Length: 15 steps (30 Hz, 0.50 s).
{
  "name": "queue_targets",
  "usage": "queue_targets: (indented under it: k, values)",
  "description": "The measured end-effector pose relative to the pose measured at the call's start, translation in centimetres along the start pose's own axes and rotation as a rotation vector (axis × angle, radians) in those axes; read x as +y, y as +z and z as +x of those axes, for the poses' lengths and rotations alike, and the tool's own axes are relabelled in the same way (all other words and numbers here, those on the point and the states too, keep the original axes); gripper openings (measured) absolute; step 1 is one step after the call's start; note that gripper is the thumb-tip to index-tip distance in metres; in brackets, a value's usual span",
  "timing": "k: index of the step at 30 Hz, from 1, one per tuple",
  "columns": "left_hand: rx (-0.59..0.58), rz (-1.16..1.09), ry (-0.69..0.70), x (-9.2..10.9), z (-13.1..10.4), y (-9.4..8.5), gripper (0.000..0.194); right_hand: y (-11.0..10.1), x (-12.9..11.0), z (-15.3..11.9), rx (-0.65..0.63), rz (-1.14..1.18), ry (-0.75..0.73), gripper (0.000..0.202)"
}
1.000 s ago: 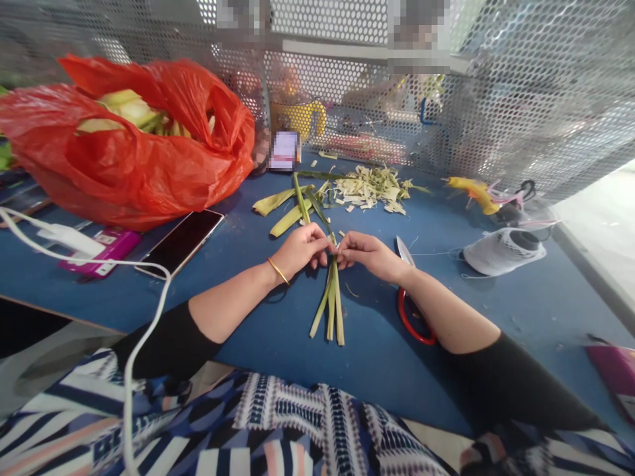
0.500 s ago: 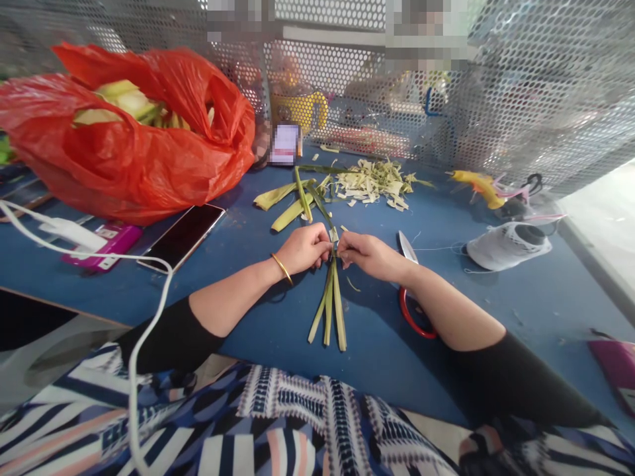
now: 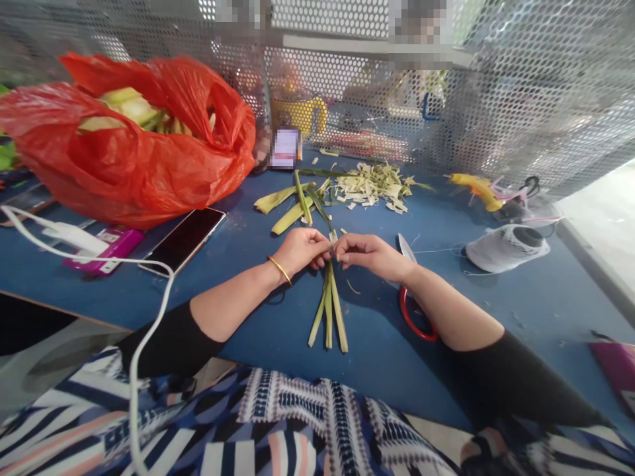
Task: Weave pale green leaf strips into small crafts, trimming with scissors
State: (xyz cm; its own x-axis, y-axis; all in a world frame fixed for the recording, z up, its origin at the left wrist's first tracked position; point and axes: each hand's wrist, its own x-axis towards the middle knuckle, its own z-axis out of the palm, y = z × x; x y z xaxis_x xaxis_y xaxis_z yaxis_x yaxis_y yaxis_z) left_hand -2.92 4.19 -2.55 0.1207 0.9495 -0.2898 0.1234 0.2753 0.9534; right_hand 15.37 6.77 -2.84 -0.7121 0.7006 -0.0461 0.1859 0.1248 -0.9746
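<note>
Several pale green leaf strips [image 3: 328, 311] fan out toward me on the blue table, their upper ends meeting between my hands. My left hand [image 3: 303, 251], with a gold bangle, pinches the strips where they come together. Close beside it, my right hand [image 3: 366, 253] has thumb and forefinger pinched at the same spot; what lies between these fingertips is too small to tell. A darker green strip [image 3: 320, 206] runs away from the pinch point. Under my right forearm lie scissors [image 3: 415, 318] with red handles, partly hidden. A thin thread reaches from a white thread spool [image 3: 503, 250] toward the scissors.
A red plastic bag [image 3: 163, 165] of plant pieces stands at left, near a dark phone [image 3: 186, 241] and a white cable [image 3: 166, 297]. Leaf scraps [image 3: 374, 185] and wider leaf pieces [image 3: 292, 215] lie beyond my hands. A perforated metal screen [image 3: 337, 73] borders the far side.
My right fingertips have shifted slightly up and loosened a little around the joint of the strips. My left hand stays almost in place on the strips.
</note>
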Motion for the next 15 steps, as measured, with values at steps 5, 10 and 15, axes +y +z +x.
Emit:
queue_targets:
  k: [5, 10, 15]
  values:
    - [0.038, 0.015, -0.024, 0.29, -0.24, 0.24, 0.026, 0.08, 0.10, -0.06, 0.096, -0.147, -0.106, 0.007]
    - [0.045, 0.080, -0.004, -0.06, -0.18, 0.34, 0.026, 0.30, 0.09, -0.01, 0.176, -0.260, -0.230, 0.008]
    - [-0.065, 0.152, 0.073, -0.40, -0.10, 0.16, 0.019, 0.59, 0.40, 0.18, 0.290, -0.245, -0.208, 0.008]
